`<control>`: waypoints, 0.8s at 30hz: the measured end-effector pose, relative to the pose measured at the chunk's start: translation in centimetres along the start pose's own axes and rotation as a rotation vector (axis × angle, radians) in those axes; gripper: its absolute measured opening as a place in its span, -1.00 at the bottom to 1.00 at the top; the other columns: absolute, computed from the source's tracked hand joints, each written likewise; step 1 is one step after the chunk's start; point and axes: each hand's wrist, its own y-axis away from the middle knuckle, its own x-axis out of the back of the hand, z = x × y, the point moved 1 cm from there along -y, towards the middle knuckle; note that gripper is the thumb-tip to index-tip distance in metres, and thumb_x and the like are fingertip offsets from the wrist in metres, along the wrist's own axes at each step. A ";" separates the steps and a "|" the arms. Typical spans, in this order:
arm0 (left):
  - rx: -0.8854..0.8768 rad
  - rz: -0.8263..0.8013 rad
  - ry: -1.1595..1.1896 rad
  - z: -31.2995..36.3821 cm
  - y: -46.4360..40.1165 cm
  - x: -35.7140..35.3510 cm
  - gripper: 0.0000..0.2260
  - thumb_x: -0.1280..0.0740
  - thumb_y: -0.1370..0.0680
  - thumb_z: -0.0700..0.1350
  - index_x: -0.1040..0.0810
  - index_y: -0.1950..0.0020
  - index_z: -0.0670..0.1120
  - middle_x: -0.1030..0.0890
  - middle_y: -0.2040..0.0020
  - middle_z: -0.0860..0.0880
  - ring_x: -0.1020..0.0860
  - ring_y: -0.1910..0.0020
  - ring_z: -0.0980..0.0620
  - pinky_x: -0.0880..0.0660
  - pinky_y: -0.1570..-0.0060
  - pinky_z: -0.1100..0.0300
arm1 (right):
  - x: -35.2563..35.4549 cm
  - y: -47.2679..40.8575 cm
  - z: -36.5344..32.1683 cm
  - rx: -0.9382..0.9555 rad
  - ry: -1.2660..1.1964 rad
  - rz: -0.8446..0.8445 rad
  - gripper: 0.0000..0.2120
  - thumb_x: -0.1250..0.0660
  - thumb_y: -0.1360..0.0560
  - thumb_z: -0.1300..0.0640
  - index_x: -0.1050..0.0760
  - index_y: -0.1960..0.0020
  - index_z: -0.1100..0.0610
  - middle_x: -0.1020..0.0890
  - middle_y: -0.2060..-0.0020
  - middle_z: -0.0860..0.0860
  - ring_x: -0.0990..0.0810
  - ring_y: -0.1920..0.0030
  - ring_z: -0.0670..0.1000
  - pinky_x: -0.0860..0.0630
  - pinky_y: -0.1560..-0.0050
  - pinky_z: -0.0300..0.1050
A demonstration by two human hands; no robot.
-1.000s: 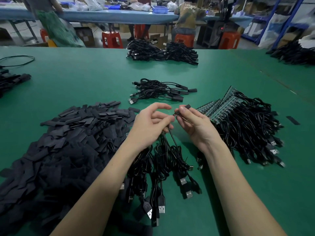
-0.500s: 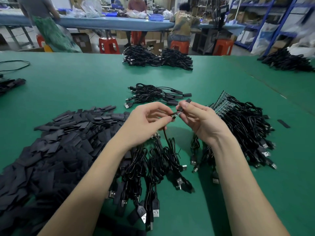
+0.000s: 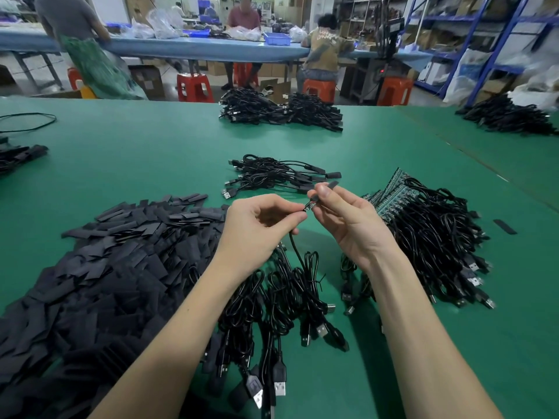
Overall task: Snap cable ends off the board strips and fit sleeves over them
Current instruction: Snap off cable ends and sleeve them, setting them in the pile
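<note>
Above the green felt-covered tabletop point(image 3: 151, 164), the left hand point(image 3: 254, 234) pinches a thin black cable point(image 3: 298, 252) just behind its small bare circuit-board end point(image 3: 309, 206). The right hand point(image 3: 348, 219) pinches a flat black sleeve point(image 3: 331, 186) at that end. A heap of flat black sleeves point(image 3: 115, 261) lies left; green board strips with black cables attached point(image 3: 423, 225) lie right.

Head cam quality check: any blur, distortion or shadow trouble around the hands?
Head view: left hand and right hand sharp, small board end and black flat sleeve readable; people at the far blue bench smeared; wide-angle bends the green table's far edge; soft shadows under forearms, no glare.
</note>
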 end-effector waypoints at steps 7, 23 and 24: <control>0.004 -0.016 0.007 -0.1 -0.1 0.2 -0.91 -0.55 -0.46 -0.21 -0.75 0.10 -0.03 -0.73 0.23 -0.05 -0.69 0.28 -0.03 -0.65 0.13 0.10 | -0.2 0.0 0.5 0.014 0.030 -0.031 -0.93 -0.49 -0.38 0.17 -0.72 0.15 0.13 -0.72 0.13 0.07 -0.68 0.18 -0.09 -0.60 0.13 -0.31; 0.136 -0.011 0.080 -0.2 -0.1 0.3 -0.88 -0.55 -0.44 -0.28 -0.74 0.10 -0.07 -0.74 0.21 -0.07 -0.71 0.25 0.00 -0.58 0.16 0.29 | 1.0 0.2 -0.3 -0.043 0.160 -0.083 -0.81 -0.54 -0.33 0.16 -0.74 0.05 0.11 -0.73 0.07 0.11 -0.69 0.15 -0.02 -0.61 0.03 -0.24; 0.136 -0.009 0.079 -0.2 -0.1 0.2 -0.88 -0.55 -0.44 -0.28 -0.74 0.10 -0.07 -0.74 0.21 -0.07 -0.71 0.25 0.00 -0.58 0.16 0.30 | 1.0 0.2 -0.2 -0.038 0.156 -0.078 -0.82 -0.54 -0.32 0.16 -0.74 0.07 0.11 -0.73 0.08 0.10 -0.69 0.14 -0.03 -0.61 0.03 -0.25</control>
